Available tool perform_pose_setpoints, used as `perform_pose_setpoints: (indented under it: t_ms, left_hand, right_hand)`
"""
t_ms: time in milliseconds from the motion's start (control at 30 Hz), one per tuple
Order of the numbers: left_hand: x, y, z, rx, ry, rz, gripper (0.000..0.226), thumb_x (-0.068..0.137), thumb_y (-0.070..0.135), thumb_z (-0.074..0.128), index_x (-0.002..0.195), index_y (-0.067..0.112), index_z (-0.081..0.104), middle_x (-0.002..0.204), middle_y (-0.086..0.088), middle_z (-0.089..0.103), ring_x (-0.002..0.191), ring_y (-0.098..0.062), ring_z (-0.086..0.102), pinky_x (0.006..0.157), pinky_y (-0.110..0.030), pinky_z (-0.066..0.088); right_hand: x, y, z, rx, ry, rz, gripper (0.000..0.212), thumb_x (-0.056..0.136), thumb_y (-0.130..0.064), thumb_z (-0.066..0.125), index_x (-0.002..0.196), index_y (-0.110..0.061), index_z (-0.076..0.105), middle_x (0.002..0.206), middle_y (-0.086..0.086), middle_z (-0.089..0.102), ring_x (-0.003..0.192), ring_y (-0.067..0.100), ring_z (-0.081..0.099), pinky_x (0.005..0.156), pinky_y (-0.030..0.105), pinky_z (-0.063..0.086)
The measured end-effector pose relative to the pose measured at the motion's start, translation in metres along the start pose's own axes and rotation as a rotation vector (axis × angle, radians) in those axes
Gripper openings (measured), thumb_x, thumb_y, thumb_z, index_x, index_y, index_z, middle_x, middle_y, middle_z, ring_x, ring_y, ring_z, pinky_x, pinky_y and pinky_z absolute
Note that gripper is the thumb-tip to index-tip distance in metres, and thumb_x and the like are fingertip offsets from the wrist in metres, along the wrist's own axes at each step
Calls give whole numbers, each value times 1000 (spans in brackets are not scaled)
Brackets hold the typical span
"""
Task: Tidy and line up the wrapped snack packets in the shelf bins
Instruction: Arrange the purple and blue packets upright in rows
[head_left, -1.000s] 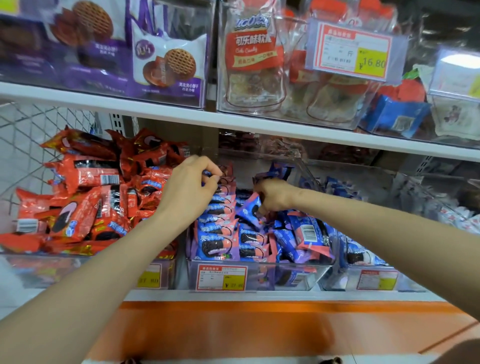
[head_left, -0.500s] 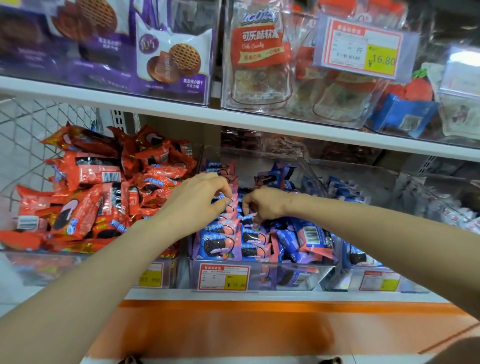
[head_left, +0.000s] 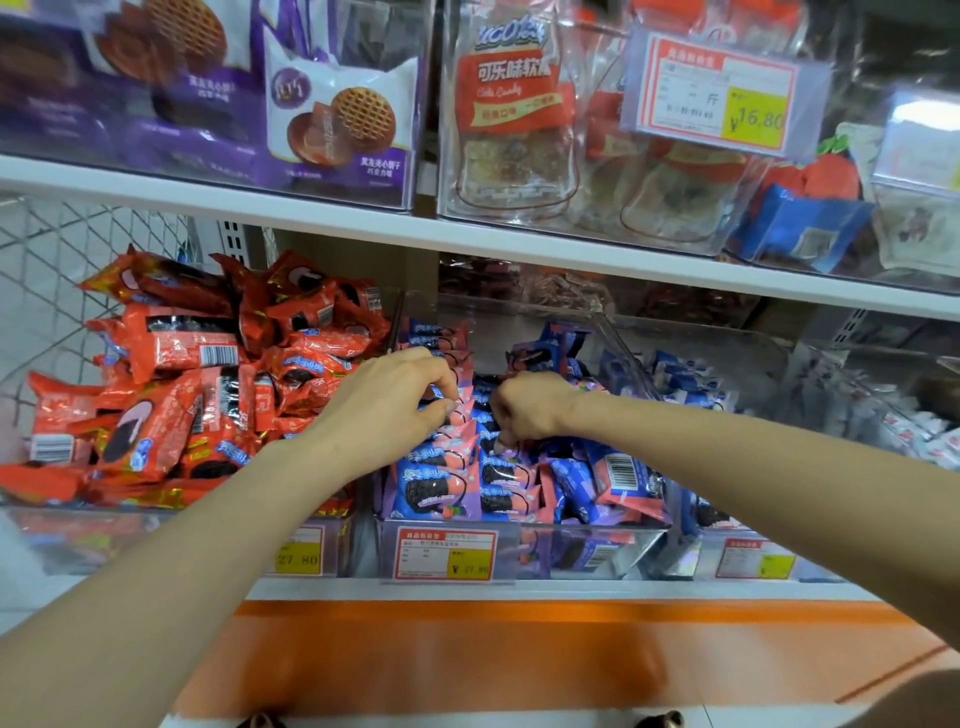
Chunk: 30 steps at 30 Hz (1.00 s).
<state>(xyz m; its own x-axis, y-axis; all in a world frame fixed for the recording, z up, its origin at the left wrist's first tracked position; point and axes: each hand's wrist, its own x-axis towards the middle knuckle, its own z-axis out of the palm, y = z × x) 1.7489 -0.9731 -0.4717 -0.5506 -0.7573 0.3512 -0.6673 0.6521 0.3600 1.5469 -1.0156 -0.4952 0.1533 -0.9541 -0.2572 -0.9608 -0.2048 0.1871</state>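
Both hands have drawn closer together and lower over the middle bin (head_left: 587, 556) since a second ago. Far to the left of my left hand (head_left: 395, 410), red packets (head_left: 182, 415) lie heaped at all angles in their own bin. Left hand: fingers curled, pinching the top edges of an upright row of blue-and-pink packets (head_left: 441, 483) directly beneath it. Right hand (head_left: 524, 410), just beside the left: fingers curled downward among the same packets; I cannot tell whether it holds one. Below both hands, on my side, two files stand face-forward against the bin's front wall. To the right of the right hand, loose packets (head_left: 623, 478) lie tilted, one barcode-up. Judgement: the left part of this bin is lined up, while its right part and the red heap remain to be done.
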Motion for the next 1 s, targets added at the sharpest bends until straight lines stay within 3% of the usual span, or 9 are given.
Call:
perform_pose_setpoints:
  t_ms: [133, 233, 333, 500, 633, 733, 833, 1000]
  left_hand:
    - [0, -1, 0, 8, -10, 8, 10, 92, 26, 57, 98, 22, 63, 105, 6, 56, 98, -14, 55, 75, -25, 36]
    - [0, -1, 2, 23, -8, 12, 7, 92, 28, 56, 96, 25, 60, 101, 10, 53, 99, -13, 55, 74, -24, 30]
    - [2, 1, 4, 61, -11, 21, 9, 93, 29, 54, 98, 24, 60, 104, 9, 54, 99, -13, 54, 74, -25, 28]
    - [6, 6, 9, 19, -39, 8, 9, 92, 28, 55, 98, 24, 60, 104, 10, 52, 99, -14, 54, 73, -28, 38]
    - [8, 10, 13, 4, -56, 2, 9, 93, 28, 54, 98, 23, 60, 105, 9, 53, 93, -8, 54, 66, -25, 31]
    - [11, 10, 14, 3, -63, 3, 8, 93, 28, 54, 98, 24, 59, 105, 9, 54, 93, -8, 54, 67, -25, 32]
    - [13, 10, 15, -7, -62, 1, 8, 93, 28, 54, 97, 23, 59, 106, 8, 54, 94, -10, 55, 70, -26, 37]
    - [15, 12, 20, -9, -70, 31, 10, 92, 26, 55, 99, 22, 61, 105, 7, 56, 96, -11, 54, 76, -28, 41]
  right_hand:
    - [-11, 11, -12, 277, 62, -27, 6, 83, -20, 67, 85, -15, 67, 92, 0, 72, 80, 12, 63, 72, 28, 48]
    - [-30, 25, -32, 273, 299, 69, 14, 90, -29, 60, 92, -18, 67, 97, 0, 69, 87, 15, 59, 70, 25, 43]
    - [-43, 43, -45, 165, 479, 280, 27, 94, -38, 51, 95, -15, 66, 98, 5, 66, 91, 21, 57, 67, 25, 37]
    - [-31, 51, -35, 186, 288, 415, 35, 87, -54, 54, 79, -20, 56, 114, 6, 60, 106, 24, 60, 65, 25, 39]
    - [-12, 47, -24, 176, 372, 480, 58, 79, -64, 58, 109, -15, 57, 109, 5, 62, 100, 25, 61, 66, 27, 40]
    - [-1, 47, -17, 312, 397, 513, 59, 79, -46, 70, 121, -10, 51, 109, 8, 65, 98, 27, 62, 68, 29, 47]
    - [6, 49, -16, 477, 449, 494, 45, 77, -20, 71, 117, -12, 53, 107, 8, 65, 100, 28, 62, 71, 30, 50]
    - [-4, 48, -29, 675, 512, 354, 50, 76, -5, 72, 123, -13, 58, 125, 5, 60, 110, 21, 59, 82, 21, 45]
